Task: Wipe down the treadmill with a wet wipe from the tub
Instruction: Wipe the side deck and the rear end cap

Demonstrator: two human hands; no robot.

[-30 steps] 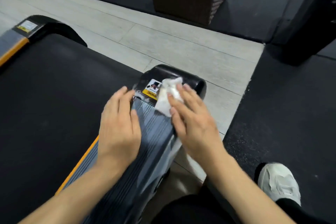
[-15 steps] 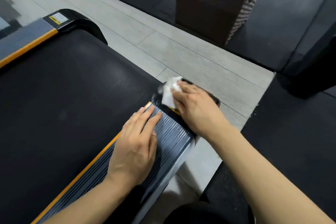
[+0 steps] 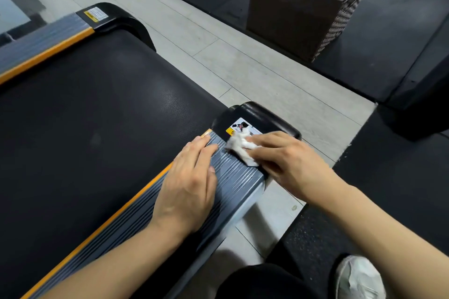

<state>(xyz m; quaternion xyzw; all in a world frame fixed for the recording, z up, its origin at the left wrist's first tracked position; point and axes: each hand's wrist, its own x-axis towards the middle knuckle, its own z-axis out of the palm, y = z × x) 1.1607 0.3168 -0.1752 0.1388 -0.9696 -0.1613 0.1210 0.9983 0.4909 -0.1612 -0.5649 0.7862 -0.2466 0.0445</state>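
Note:
The treadmill fills the left half, with its black belt (image 3: 97,116) and a grey ribbed side rail (image 3: 233,177) edged in orange. A black end cap (image 3: 255,114) with a warning sticker closes the rail's near corner. My right hand (image 3: 286,162) presses a crumpled white wet wipe (image 3: 240,145) flat against the seam between the rail and the end cap. My left hand (image 3: 189,184) rests palm down on the rail beside it, fingers straight. The tub is not in view.
A dark wicker cube (image 3: 308,12) with a white pot on top stands on black floor mats at the upper right. Pale floor tiles (image 3: 218,60) run past the treadmill's end. My white shoe (image 3: 359,279) is at the bottom right.
My right hand has slid the wipe from the top of the end cap back down onto the seam with the rail. My left hand stays flat on the rail. The camera view has shifted.

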